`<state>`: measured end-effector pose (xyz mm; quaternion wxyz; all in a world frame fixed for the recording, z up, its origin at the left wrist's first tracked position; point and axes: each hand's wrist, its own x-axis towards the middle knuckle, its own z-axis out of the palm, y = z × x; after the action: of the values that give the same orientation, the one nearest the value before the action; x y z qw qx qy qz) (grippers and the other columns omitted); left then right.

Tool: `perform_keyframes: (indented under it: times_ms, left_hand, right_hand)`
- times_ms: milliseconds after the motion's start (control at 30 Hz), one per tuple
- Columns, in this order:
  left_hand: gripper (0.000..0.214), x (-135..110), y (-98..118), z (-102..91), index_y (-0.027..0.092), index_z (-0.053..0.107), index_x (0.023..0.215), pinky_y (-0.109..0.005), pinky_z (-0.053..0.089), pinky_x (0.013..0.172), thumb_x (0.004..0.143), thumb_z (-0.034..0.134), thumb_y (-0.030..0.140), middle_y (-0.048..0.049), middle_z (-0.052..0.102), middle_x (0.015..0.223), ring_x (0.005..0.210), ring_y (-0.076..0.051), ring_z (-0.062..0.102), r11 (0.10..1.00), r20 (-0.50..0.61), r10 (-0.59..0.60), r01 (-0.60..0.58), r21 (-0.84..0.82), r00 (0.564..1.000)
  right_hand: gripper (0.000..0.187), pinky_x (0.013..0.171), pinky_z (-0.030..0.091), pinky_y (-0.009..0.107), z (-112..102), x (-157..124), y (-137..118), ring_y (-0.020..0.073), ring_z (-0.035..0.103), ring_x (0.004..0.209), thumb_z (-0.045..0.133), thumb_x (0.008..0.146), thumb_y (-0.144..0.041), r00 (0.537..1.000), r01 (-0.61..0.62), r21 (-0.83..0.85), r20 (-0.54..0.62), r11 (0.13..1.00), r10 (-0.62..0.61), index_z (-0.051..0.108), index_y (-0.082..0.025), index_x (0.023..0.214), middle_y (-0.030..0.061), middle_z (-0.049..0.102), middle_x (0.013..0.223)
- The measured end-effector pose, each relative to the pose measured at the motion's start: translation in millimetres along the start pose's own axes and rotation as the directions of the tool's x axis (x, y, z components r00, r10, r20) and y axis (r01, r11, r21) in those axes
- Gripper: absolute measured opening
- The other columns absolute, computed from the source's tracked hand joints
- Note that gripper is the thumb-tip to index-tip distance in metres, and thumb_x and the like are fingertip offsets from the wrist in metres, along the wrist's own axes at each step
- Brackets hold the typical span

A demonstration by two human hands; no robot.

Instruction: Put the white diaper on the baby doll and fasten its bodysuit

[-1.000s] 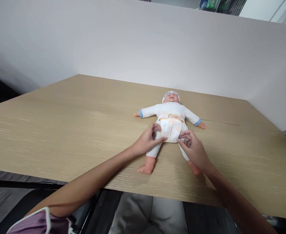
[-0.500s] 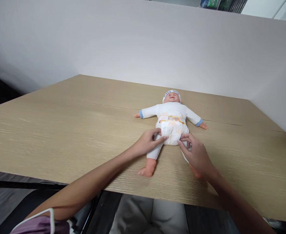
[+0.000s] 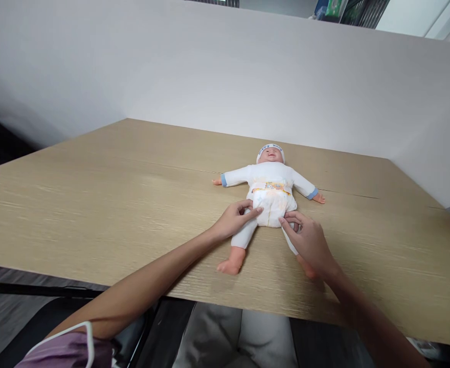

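Pale wood table point(image 3: 133, 204) spreads around both hands, backed by a white wall point(image 3: 171, 66) well beyond them, and the left hand point(image 3: 235, 219) is narrowed on the left leg edge of a diaper point(image 3: 271, 207), thumb over its front. Between the hands, the diaper sits on a doll point(image 3: 273, 171) lying face up, with colourful print at the waistband point(image 3: 276, 186) and, farther beyond, dark lettering on the hat point(image 3: 270, 147), both too small to read surely. Rightmost, the right hand point(image 3: 305, 237) pinches the opposite leg edge, thumb and fingertips close together.
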<state>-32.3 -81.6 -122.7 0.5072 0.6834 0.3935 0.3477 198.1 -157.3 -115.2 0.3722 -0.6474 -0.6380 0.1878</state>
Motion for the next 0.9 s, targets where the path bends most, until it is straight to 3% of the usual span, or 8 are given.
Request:
perform_keyframes:
  times_ms: [167,333,433,533,667,800,900]
  left_hand:
    - [0.052,0.7,-0.8,0.4,0.016,0.064,0.084,-0.028,0.035,0.069,0.094,0.067,0.067,0.0011,0.055,0.079,0.076,-0.016,0.046,0.995,0.015,-0.009,0.01,-0.104,1.0]
    - [0.052,2.1,-5.2,0.9,0.017,0.065,0.084,-0.028,0.037,0.066,0.09,0.071,0.068,0.0011,0.058,0.077,0.074,-0.016,0.048,0.994,-0.039,-0.014,0.01,-0.104,0.999]
    - [0.051,3.0,-7.7,2.2,0.017,0.067,0.083,-0.027,0.036,0.065,0.091,0.072,0.067,0.0015,0.059,0.075,0.072,-0.015,0.048,0.997,-0.077,0.013,-0.018,-0.07,0.997]
    - [0.047,1.5,-7.9,3.5,0.016,0.07,0.084,-0.028,0.037,0.065,0.093,0.072,0.062,0.0004,0.064,0.077,0.07,-0.015,0.049,0.997,-0.132,0.071,-0.066,0.038,0.989]
    - [0.033,-5.9,-4.9,-0.5,0.017,0.075,0.105,-0.031,0.048,0.077,0.095,0.074,0.049,-0.0054,0.078,0.103,0.08,-0.018,0.061,0.969,-0.224,0.18,-0.133,0.21,0.958]
    - [0.029,-8.6,-5.3,-22.5,0.018,0.066,0.117,-0.037,0.054,0.093,0.101,0.066,0.042,-0.0094,0.076,0.119,0.097,-0.021,0.068,0.923,-0.234,0.297,-0.216,0.32,0.926]
    - [0.037,6.1,-8.4,-46.6,0.019,0.059,0.129,-0.044,0.052,0.105,0.101,0.063,0.043,-0.0125,0.07,0.132,0.114,-0.026,0.065,0.823,-0.196,0.354,-0.205,0.53,0.915]
  right_hand:
    - [0.032,0.082,0.045,0.036,4.5,0.4,2.7,0.0265,0.065,0.092,0.066,0.096,-0.051,0.997,0.073,-0.014,0.007,0.997,-0.073,0.078,-0.023,0.102,0.0064,0.081,0.096]
    - [0.037,0.068,0.041,0.032,-0.1,4.0,10.4,0.0209,0.06,0.073,0.068,0.095,-0.057,0.999,-0.019,0.065,0.031,0.998,0.017,0.079,-0.022,0.099,0.0041,0.079,0.088]
    - [0.037,0.071,0.041,0.033,-1.4,4.0,11.4,0.0208,0.062,0.072,0.069,0.095,-0.058,1.0,0.03,0.028,-0.001,0.999,-0.03,0.078,-0.022,0.095,0.0037,0.08,0.087]
    - [0.035,0.084,0.042,0.036,-0.3,1.1,8.5,0.0246,0.069,0.085,0.064,0.102,-0.054,0.981,0.164,-0.118,-0.089,0.979,-0.175,0.076,-0.023,0.092,0.0046,0.082,0.091]
    - [0.035,0.086,0.042,0.038,-8.0,-1.0,9.2,0.0245,0.069,0.084,0.058,0.108,-0.049,0.94,0.289,-0.246,-0.109,0.925,-0.322,0.076,-0.023,0.092,0.0049,0.081,0.088]
    - [0.033,0.08,0.049,0.034,-32.5,13.1,30.3,0.0223,0.07,0.079,0.058,0.107,-0.048,0.937,0.297,-0.193,-0.131,0.935,-0.325,0.077,-0.023,0.098,0.0055,0.08,0.089]
    - [0.033,0.084,0.053,0.035,-47.0,40.8,54.7,0.0247,0.072,0.086,0.055,0.106,-0.046,0.94,0.257,-0.246,-0.16,0.935,-0.3,0.076,-0.021,0.104,0.0081,0.08,0.097]
